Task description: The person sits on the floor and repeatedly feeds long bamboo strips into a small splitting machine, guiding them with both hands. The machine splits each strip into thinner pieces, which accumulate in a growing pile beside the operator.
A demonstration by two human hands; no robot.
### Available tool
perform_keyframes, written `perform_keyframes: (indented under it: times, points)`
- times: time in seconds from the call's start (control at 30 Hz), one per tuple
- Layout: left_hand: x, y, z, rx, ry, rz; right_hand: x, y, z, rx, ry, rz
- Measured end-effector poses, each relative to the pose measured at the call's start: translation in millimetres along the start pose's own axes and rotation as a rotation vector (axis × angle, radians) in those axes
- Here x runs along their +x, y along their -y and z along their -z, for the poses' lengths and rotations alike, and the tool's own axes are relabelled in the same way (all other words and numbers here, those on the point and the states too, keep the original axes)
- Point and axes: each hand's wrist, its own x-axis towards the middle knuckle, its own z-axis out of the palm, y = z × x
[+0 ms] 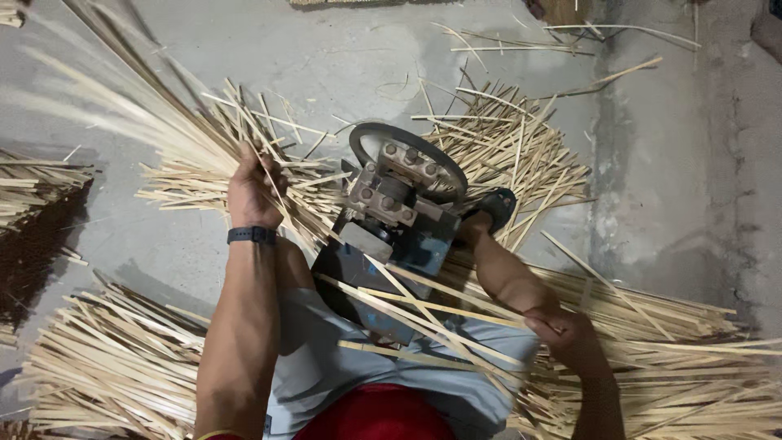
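Observation:
My left hand (251,189), with a dark band on its wrist, is closed around a long bundle of pale bamboo strips (147,106) that fans up to the upper left, blurred at its far end. My right hand (570,334) rests low on the right, its fingers closed on thin bamboo strips (456,314) that lie across my lap. Between my hands stands a small metal splitting machine (399,204) with a dark hand wheel (407,147) at its top. My knee and foot in a dark sandal (497,204) sit just right of the machine.
Heaps of cut bamboo strips lie on the grey concrete floor: one at the lower left (106,367), one at the lower right (684,358), one behind the machine (513,147), and one at the left edge (32,183). Loose strips are scattered at the top (570,37).

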Motion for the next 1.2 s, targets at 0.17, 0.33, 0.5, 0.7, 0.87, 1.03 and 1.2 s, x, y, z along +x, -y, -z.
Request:
perform_keyframes:
  times: [0.17,0.33,0.5,0.7,0.87,1.03,1.2]
  points:
    - [-2,0,1,-0.112,0.200,0.069,-5,-1,19,0.066,-0.172,-0.169]
    - [1,0,8,-0.116,0.320,0.068,5,-15,14,-0.154,-0.478,0.353]
    - [-3,5,4,-0.047,0.243,0.049,44,13,-6,-0.705,-0.320,0.310]
    - [-11,13,-10,0.368,-0.019,-0.018,39,80,-35,-0.067,-0.314,0.429]
    - [-18,19,-25,0.565,-0.010,-0.041,29,120,-28,-0.109,-0.331,0.401]
    - [-11,5,-34,0.518,-0.175,-0.005,10,147,-31,-0.171,-0.274,0.265]
    - [4,-45,-50,0.388,-0.103,-0.377,1,176,-23,-0.110,-0.284,0.451]
